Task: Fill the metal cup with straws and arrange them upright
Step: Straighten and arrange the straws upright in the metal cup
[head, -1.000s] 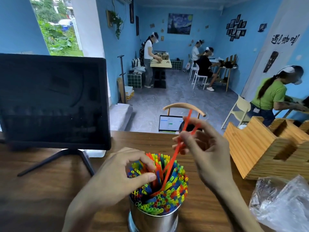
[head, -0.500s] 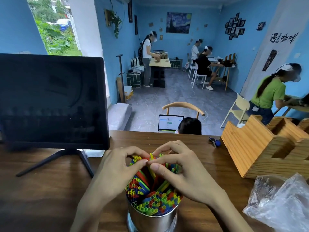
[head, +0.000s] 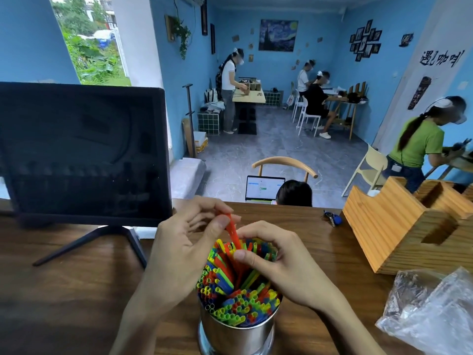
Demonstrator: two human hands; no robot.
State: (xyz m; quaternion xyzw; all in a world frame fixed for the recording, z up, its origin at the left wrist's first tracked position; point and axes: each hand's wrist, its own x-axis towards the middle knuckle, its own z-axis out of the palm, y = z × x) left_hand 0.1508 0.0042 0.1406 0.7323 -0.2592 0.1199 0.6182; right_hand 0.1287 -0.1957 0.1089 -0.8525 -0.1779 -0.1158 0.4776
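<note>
Blue-walled café room, others at work behind; wooden table in front. Monitor at left, wooden rack and plastic bag at right. Cup at near edge, packed with straws, most upright. Left hand pinches a red straw standing proud, likely to seat it; right hand curls over the bundle, thumb steadying that straw

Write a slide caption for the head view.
Left hand pinches a red straw above the straw-packed metal cup; right hand steadies it.
</note>
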